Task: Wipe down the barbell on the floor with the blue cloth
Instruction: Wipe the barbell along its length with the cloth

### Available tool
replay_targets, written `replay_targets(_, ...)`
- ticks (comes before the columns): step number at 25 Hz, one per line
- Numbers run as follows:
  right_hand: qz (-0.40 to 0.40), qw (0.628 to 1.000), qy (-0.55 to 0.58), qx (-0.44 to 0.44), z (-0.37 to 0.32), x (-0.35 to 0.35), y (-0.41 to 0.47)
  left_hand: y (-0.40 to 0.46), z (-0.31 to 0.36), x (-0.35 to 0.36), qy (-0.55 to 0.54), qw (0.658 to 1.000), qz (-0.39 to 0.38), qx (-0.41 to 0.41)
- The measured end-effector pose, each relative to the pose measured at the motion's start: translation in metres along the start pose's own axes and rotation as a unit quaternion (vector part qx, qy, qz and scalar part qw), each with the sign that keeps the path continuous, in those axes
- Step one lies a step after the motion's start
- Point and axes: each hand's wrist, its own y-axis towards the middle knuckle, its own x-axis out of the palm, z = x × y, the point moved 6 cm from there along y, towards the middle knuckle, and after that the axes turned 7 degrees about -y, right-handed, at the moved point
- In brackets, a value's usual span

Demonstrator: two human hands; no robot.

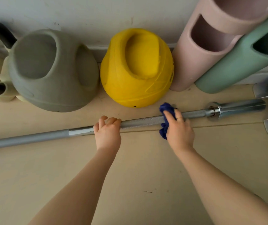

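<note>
Right grip (178, 127) clenched around blue cloth (166, 111) on barbell (139, 121), left grip (108, 130) atop shaft, fingertips hidden.

The steel barbell (139, 121) lies flat on the tan floor (130, 168), just in front of the yellow medicine ball (136, 69), its chrome sleeve to the right. The dark blue cloth (166, 111) is bunched and wrapped over its knurled shaft, right of the ball.

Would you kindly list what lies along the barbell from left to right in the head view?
Bare barbell shaft → left hand gripping it → knurled stretch → blue cloth under the right hand → collar → chrome sleeve.
</note>
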Motion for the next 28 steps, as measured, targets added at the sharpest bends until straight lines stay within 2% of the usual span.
replay_targets(1, -0.002, 0.999, 0.020, 0.036, -0.003, 0.003, -0.002, -0.002, 0.005, -0.002, 0.000, 1.000, 0.007, -0.001)
replay_targets(2, -0.002, 0.999, 0.037, 0.032, -0.019, 0.004, -0.007, -0.004, 0.014, -0.003, 0.005, 1.000, 0.021, 0.018)
replay_targets(5, -0.021, 0.988, 0.063, -0.136, -0.085, 0.013, -0.030, -0.010, 0.040, 0.002, 0.022, 0.992, 0.064, 0.104)
replay_targets(7, 0.014, 0.979, 0.018, -0.200, -0.078, 0.009, -0.028, -0.009, 0.047, 0.007, 0.029, 0.991, 0.068, 0.115)
replay_targets(9, 0.004, 0.986, -0.030, -0.163, -0.032, 0.002, -0.010, -0.011, 0.050, 0.014, 0.051, 0.989, 0.061, 0.125)
replay_targets(12, 0.015, 0.998, -0.058, 0.017, 0.066, -0.004, 0.020, -0.013, 0.054, 0.019, 0.067, 0.987, 0.048, 0.136)
replay_targets(14, 0.012, 0.994, -0.038, 0.098, 0.095, -0.006, 0.032, -0.010, 0.057, 0.020, 0.076, 0.986, 0.051, 0.137)
replay_targets(16, -0.006, 0.997, -0.004, 0.078, 0.074, -0.001, 0.032, -0.007, 0.061, 0.018, 0.098, 0.983, 0.055, 0.143)
replay_targets(18, -0.012, 0.999, 0.004, -0.032, 0.044, 0.006, 0.020, -0.004, 0.065, 0.019, 0.106, 0.983, 0.051, 0.141)
replay_targets(20, -0.017, 0.992, -0.004, -0.124, 0.048, 0.006, 0.018, -0.002, 0.066, 0.022, 0.107, 0.986, 0.035, 0.126)
replay_targets(21, -0.016, 0.994, -0.008, -0.105, 0.070, 0.004, 0.025, 0.000, 0.066, 0.023, 0.113, 0.985, 0.033, 0.126)
replay_targets(23, 0.005, 0.999, -0.006, 0.036, 0.122, -0.003, 0.038, 0.002, 0.068, 0.024, 0.129, 0.981, 0.036, 0.137)
replay_targets(24, 0.008, 0.996, 0.005, 0.094, 0.129, -0.002, 0.036, 0.002, 0.068, 0.024, 0.133, 0.980, 0.039, 0.141)
replay_targets(25, 0.005, 0.994, 0.023, 0.110, 0.117, -0.003, 0.030, 0.002, 0.069, 0.023, 0.134, 0.979, 0.043, 0.145)
replay_targets(26, -0.001, 0.996, 0.035, 0.078, 0.092, 0.001, 0.023, 0.002, 0.068, 0.023, 0.132, 0.979, 0.048, 0.150)
replay_targets(28, -0.033, 0.997, 0.046, -0.056, 0.042, 0.014, 0.005, 0.002, 0.067, 0.021, 0.134, 0.975, 0.057, 0.168)
